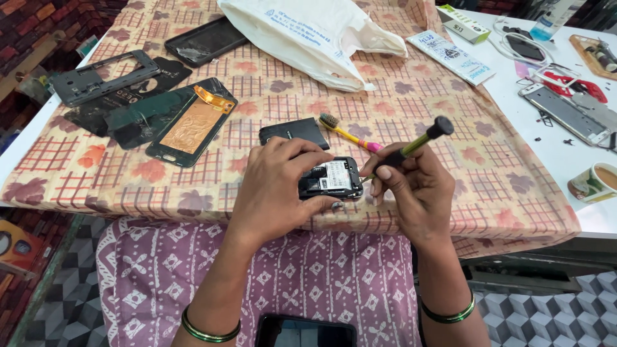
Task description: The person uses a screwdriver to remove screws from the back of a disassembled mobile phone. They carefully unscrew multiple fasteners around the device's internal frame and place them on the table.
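In the head view, we are gripping an opened phone [331, 178] with our left hand [279, 186], fingers curled tight around its near end, holding it just above the tabletop's [450, 167] front edge. Our right hand [411, 186] is pinching a screwdriver [405, 151] like a pen, its tip touching the phone's right side. Both wrists are angling inward from our lap. A toothbrush [347, 133] and a battery [294, 132] are lying just beyond.

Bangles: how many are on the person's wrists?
2: one green bangle on the left wrist, one on the right wrist. More may be hidden out of view.
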Demonstrator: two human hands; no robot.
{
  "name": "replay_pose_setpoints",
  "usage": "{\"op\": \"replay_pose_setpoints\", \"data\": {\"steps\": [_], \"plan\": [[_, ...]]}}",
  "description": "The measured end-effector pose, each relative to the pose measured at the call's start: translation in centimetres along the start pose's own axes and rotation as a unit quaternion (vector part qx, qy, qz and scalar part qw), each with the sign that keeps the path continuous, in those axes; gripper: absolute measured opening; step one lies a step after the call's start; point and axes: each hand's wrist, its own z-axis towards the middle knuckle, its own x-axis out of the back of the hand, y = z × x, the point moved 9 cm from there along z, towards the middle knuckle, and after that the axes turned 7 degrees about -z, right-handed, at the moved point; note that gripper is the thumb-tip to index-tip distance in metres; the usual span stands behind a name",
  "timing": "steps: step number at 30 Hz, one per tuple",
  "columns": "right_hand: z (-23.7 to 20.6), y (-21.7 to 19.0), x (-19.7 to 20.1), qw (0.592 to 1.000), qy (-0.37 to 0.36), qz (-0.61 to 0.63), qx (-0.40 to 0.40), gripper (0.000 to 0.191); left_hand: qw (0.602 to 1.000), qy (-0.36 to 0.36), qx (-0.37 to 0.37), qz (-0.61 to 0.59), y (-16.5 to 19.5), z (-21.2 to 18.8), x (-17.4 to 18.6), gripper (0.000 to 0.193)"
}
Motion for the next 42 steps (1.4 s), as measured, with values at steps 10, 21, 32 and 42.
{"op": "replay_pose_setpoints", "data": {"steps": [10,21,32,42], "plan": [[-0.44,0.26,-0.11,0.999,0.011,-0.032,-0.008,0.011,1.0,-0.006,0.018,0.0,-0.28,0.11,-0.03,0.059],[-0.39,0.2,-0.16,1.0,0.007,-0.016,-0.015,0.012,1.0,-0.004,0.016,0.003,-0.23,0.15,-0.18,0.059],[-0.18,0.36,-0.01,0.999,0.021,-0.015,-0.032,0.013,1.0,0.0,0.005,0.004,-0.09,0.21,-0.19,0.06],[-0.2,0.34,0.14,1.0,0.018,-0.015,-0.018,0.014,1.0,-0.003,0.003,-0.001,-0.05,0.32,-0.27,0.059]]}}
